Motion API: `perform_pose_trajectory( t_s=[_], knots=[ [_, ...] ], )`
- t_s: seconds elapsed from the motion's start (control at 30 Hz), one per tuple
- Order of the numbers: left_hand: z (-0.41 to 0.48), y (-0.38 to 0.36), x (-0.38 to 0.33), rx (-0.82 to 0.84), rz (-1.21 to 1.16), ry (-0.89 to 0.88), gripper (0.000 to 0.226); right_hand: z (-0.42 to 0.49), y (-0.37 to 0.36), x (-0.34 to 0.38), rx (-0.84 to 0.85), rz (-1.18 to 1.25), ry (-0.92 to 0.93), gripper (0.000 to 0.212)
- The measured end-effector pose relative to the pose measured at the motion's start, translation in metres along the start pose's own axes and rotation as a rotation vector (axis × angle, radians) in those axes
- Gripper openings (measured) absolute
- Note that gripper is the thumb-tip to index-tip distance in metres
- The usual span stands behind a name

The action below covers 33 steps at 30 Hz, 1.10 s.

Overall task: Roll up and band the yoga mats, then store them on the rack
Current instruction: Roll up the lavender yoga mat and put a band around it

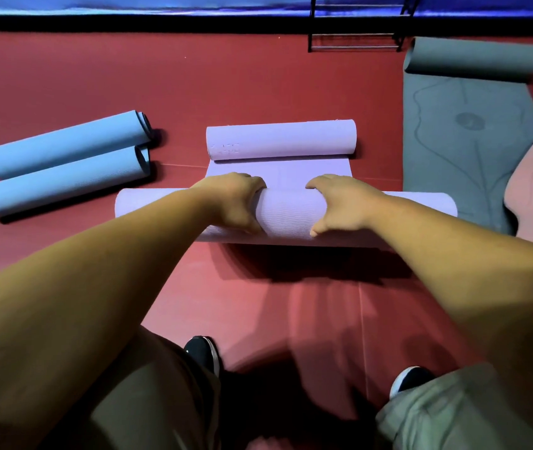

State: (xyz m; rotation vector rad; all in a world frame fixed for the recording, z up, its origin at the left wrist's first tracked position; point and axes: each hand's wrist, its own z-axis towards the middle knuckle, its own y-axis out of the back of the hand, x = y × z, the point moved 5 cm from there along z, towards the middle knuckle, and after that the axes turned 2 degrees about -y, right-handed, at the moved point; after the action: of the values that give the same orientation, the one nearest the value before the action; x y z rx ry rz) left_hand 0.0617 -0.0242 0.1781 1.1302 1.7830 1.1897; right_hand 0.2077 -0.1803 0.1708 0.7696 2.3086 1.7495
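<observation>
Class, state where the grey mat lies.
In the head view, the grey mat lies upper right, partly rolled, right of the purple mat, near the black rack.

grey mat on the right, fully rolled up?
No, only the far end of the grey mat is curled into a roll; the rest lies flat on the red floor.

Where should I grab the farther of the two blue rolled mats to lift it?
Grip the middle of the farther blue rolled foam mat from above: it lies flat on the red floor with the nearer blue roll along its near side.
</observation>
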Motion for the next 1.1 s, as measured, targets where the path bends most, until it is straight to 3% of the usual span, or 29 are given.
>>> perform_pose_trajectory(
  t_s=[0.17, 0.27, 0.43, 0.6, 0.73, 0.87, 1.0, 1.1],
  knots=[
    [0.000, -0.007, -0.009, -0.023, 0.162, -0.024, 0.099, -0.004, 0.004, -0.003, 0.034, 0.070, -0.036, 0.100],
    [0.004, -0.004, -0.010, 0.010, 0.105, -0.027, 0.085, -0.001, -0.002, -0.003, 0.075, 0.007, -0.034, 0.106],
    [0.005, -0.001, -0.004, 0.052, 0.022, -0.006, 0.084, 0.000, -0.010, -0.003, 0.070, -0.132, -0.017, 0.125],
    [0.004, -0.007, -0.001, 0.117, 0.024, 0.015, 0.096, 0.006, -0.008, -0.005, 0.079, -0.019, 0.005, 0.116],
    [0.003, -0.013, -0.005, 0.126, 0.139, -0.011, 0.112, 0.007, -0.009, -0.008, 0.108, 0.012, 0.020, 0.095],
    [0.006, -0.019, -0.013, 0.088, 0.188, -0.026, 0.093, 0.007, -0.015, -0.008, 0.140, 0.020, 0.013, 0.083],
    [0.009, -0.015, -0.012, 0.074, 0.101, -0.023, 0.081, 0.005, -0.020, -0.010, 0.180, -0.006, -0.014, 0.107],
    [0.012, -0.011, -0.008, 0.106, 0.062, -0.012, 0.084, 0.002, -0.022, -0.006, 0.146, -0.120, 0.011, 0.127]
  ],
)
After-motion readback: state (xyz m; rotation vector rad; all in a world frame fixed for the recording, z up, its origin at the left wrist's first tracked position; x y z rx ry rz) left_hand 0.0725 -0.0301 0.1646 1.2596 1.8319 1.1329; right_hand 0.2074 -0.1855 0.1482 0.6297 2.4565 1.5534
